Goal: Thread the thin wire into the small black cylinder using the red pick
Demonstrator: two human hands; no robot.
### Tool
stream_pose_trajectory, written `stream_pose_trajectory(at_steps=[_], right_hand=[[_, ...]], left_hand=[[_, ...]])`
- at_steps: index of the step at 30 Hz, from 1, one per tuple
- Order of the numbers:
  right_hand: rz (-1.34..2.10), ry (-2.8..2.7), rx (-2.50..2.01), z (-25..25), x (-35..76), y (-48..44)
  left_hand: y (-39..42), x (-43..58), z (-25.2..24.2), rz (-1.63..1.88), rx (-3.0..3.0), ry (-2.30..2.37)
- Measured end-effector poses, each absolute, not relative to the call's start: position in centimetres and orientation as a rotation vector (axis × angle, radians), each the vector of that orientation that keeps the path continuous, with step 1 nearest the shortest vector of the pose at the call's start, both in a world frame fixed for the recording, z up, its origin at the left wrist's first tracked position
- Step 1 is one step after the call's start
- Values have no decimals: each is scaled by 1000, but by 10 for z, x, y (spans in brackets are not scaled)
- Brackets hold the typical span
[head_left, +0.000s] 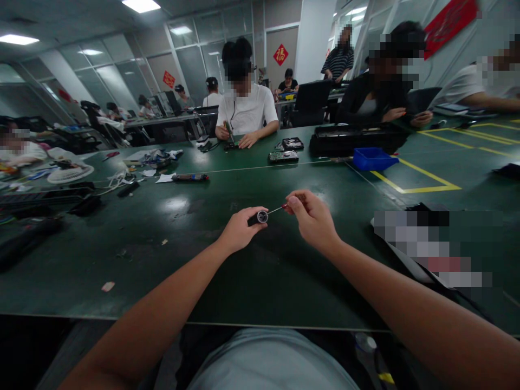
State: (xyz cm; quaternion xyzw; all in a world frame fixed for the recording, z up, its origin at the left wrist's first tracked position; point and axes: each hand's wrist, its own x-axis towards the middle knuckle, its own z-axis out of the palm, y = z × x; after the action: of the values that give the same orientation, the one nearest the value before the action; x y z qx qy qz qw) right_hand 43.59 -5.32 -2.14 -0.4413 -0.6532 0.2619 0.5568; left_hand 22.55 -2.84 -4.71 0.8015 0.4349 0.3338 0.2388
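My left hand (239, 230) is closed around a small black cylindrical part (257, 218), whose round, pale-rimmed end faces me. In my right hand (312, 219) is a screwdriver (287, 207) with a reddish handle, pinched between thumb and fingers. Its thin metal shaft points left, and the tip is at the rim of the black part; whether it goes inside I cannot tell. Both hands are above the green table (227, 287), near its middle. What lies inside the round end is too small to make out.
Across the table a person in a white shirt (254, 108) works on a small item. Opened hard drives (283, 156), a blue bin (374, 159) and a long black casing (357, 141) lie beyond my hands. Loose parts (156, 158) clutter the left; a blurred-out item (436, 246) lies right.
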Motion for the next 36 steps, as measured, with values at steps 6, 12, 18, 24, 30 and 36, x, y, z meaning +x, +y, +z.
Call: stream_pose_trajectory(at_steps=[6,12,18,24,30,36], right_hand=[[509,-1628,-1154,-15,439,-56],[385,-1679,-1254,-11,441,-59],[366,-1695,-1226,-14,440,-59],[427,-1743,-1134,-13,441,-60],[479,-1826,-1033,-9,440,-61],[481,-1779,-1159,-6,438,-65]], left_hand=[[-30,225,-47,897,2192,1202],[-31,225,-47,911,2223,1178],[-31,225,-46,912,2224,1202],[-31,224,-46,944,2220,1202],[-29,223,-48,958,2234,1208],[-30,224,-48,940,2246,1199]])
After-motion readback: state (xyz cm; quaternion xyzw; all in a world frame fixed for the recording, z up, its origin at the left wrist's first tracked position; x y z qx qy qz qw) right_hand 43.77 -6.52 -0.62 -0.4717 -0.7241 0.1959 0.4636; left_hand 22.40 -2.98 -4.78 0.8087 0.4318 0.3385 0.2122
